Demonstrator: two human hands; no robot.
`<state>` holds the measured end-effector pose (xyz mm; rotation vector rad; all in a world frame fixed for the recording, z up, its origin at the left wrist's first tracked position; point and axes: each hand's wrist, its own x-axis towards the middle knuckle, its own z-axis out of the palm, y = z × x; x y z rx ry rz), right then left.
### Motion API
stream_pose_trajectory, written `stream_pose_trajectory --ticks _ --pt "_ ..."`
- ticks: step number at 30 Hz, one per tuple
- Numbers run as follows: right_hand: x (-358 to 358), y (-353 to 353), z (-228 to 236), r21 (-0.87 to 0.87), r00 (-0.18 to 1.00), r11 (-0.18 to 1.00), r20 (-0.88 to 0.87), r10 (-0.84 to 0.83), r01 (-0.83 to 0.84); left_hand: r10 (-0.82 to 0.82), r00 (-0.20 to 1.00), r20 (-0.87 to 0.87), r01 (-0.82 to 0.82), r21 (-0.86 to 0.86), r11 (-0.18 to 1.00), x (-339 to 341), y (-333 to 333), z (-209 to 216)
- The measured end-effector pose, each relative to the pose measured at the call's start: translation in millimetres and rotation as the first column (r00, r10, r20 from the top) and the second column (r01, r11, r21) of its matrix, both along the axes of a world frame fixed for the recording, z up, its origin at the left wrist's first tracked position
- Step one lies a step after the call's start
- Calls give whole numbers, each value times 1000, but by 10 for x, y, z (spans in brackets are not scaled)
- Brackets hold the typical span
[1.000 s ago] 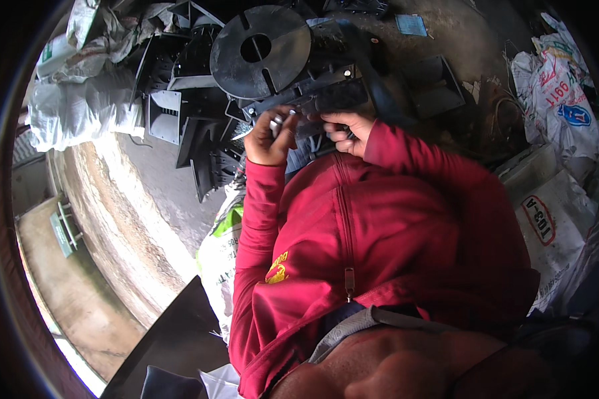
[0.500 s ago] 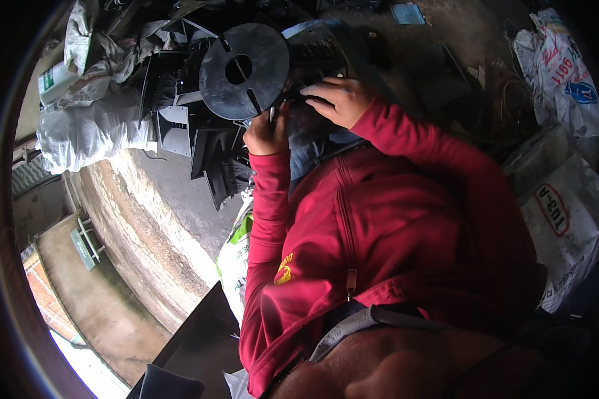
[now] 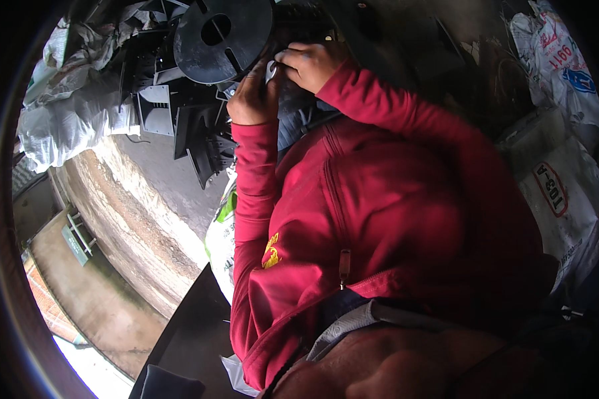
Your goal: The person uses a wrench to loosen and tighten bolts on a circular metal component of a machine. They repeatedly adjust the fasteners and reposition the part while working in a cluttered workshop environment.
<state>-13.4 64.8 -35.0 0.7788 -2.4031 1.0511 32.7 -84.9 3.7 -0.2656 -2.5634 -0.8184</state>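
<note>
My left hand (image 3: 253,98) is closed in a pinch, just below a round black disc (image 3: 246,40) with a centre hole and narrow slots. Between its fingertips shows a small, shiny pale piece (image 3: 271,71), too small to name. From the right, my right hand (image 3: 311,64) comes in with bent fingers, its fingertips brought together at the upper end of that piece. What those fingertips grip is mostly hidden. The disc lies nearly flat over a cluster of dark parts, and its near edge is close to my left fingers.
Several angular black plastic parts (image 3: 194,136) are piled left of my left hand. Behind them lies a translucent white plastic bag (image 3: 70,130). Printed white sacks (image 3: 546,186) stand along the right side. A dark sheet (image 3: 186,332) is at the lower left.
My right hand has moved left to meet my left hand at the small pale piece. The view has shifted, so the disc and surroundings sit higher and further left.
</note>
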Motion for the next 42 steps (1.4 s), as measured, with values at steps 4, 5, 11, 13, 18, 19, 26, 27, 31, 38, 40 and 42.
stream_pose_trajectory --ticks 4,5,11,13,18,19,26,27,31,38,40,42 --pt "20 29 132 79 1000 997 17 -12 11 -226 954 195 217 69 974 273 -133 144" --pt "-8 12 72 51 1000 999 -10 2 -1 -327 919 221 309 112 945 351 -138 127" --pt "13 38 175 40 999 999 -48 -11 13 -424 902 82 431 -103 897 438 90 -71" --pt "11 34 130 21 999 1000 -32 4 -3 -321 864 387 427 -230 874 562 191 -402" --pt "-10 17 111 -46 1000 999 -7 -4 4 -378 791 482 561 -323 762 451 213 -727" --pt "-6 6 122 -48 1000 999 -5 -6 5 -409 768 493 585 -278 762 452 162 -812" --pt "7 28 124 0 1000 1000 13 -12 12 -514 640 571 276 454 847 718 -598 265" --pt "-28 21 82 -8 1000 1000 -3 -9 9 -439 645 626 127 479 869 780 -685 362" --pt "-68 -19 -92 -102 999 994 24 37 -35 -116 937 329 19 283 959 884 -562 295" --pt "14 50 224 -6 999 1000 30 14 -14 -19 1000 23 21 -98 995 562 -156 54" --pt "33 21 243 -20 999 1000 28 18 -17 20 997 74 -10 -133 991 500 -178 -88" --pt "33 22 145 -67 1000 998 10 4 -4 -21 1000 -18 20 -40 999 508 -164 -41"
